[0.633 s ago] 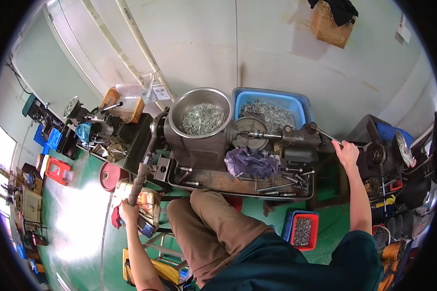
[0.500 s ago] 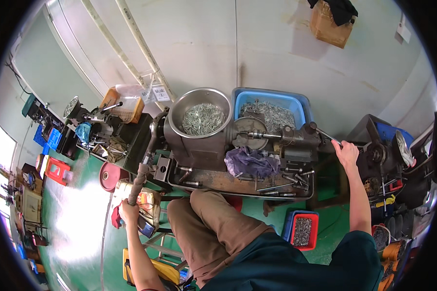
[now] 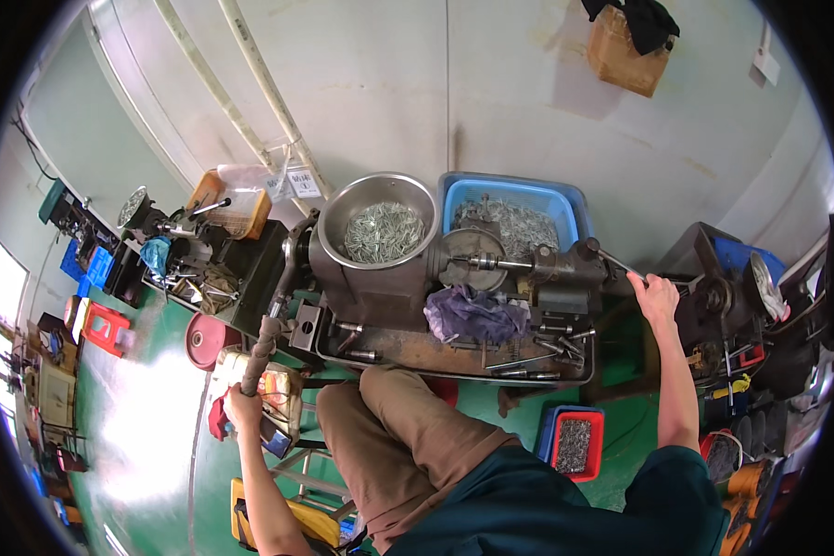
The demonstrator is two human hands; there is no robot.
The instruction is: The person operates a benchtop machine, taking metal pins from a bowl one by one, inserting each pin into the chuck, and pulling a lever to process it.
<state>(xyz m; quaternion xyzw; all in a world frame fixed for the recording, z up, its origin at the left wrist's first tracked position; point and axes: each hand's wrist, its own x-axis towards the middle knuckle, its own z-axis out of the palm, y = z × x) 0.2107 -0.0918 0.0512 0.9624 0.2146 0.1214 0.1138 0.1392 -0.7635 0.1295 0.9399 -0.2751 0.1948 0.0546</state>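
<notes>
My left hand (image 3: 243, 410) is closed around the lower end of a long cloth-wrapped lever (image 3: 261, 357), which rises to the left side of a dark bench machine (image 3: 371, 301). At the right, my right hand (image 3: 658, 298) grips the end of a thin metal lever (image 3: 618, 262) that sticks out from the machine's tailstock (image 3: 565, 273). Between the two hands, a horizontal spindle (image 3: 496, 263) points at a chuck by a round plate. A steel bowl (image 3: 380, 185) full of small metal pins (image 3: 385, 232) sits on top of the machine.
Behind the spindle stands a blue basket (image 3: 565, 199) of metal pieces. A purple rag (image 3: 477, 315) and several metal tools lie in the machine's tray (image 3: 408, 357). On the green floor is a red bin (image 3: 595, 445) of small parts. Another machine (image 3: 723, 296) stands right.
The whole view has shifted very slightly. Both hands keep hold of their levers, with no clear movement of either lever.
</notes>
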